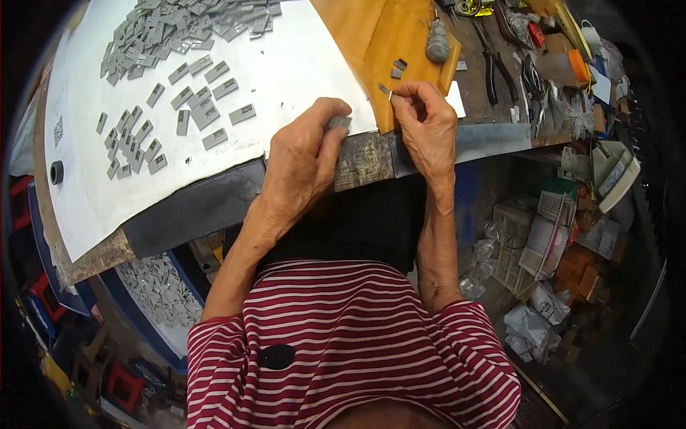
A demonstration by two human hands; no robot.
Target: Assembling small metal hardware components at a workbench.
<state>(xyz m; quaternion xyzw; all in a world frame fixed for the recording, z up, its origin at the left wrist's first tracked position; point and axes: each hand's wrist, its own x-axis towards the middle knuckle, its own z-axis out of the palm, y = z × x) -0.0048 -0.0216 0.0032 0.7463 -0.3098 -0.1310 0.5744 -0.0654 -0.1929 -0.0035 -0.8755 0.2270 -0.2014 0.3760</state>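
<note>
Head view: left hand (296,154) has fingers clamped on a grey rectangular piece (339,122) at the near edge of the counter (364,163). Right hand (433,127), thumb and index tips close together at a small dark strip (384,90) by the tan board (350,28); can't tell if gripped. Dark chips (397,73) just beyond. Grey slotted pieces (243,114) scattered left on white sheet (286,68), heap behind. Black-handled pliers (491,71) farther right.
</note>
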